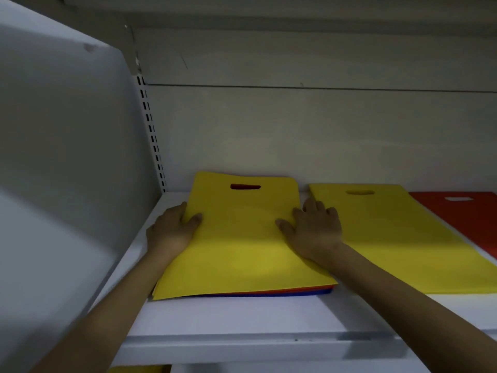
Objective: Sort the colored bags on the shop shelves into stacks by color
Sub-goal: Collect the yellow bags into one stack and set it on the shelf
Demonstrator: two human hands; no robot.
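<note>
Resting on a smooth white shelf: a mixed stack, blue and orange layers peeking beneath a flat, matte yellow bag. Pinching its 9 o'clock edge, left hand, thumb on top, fingers curled at the edge. Pressing its 3 o'clock edge, right hand, fingers straight and spread. Farther, toward 2 o'clock: second yellow bag, then red bag, both slot-handled.
</note>
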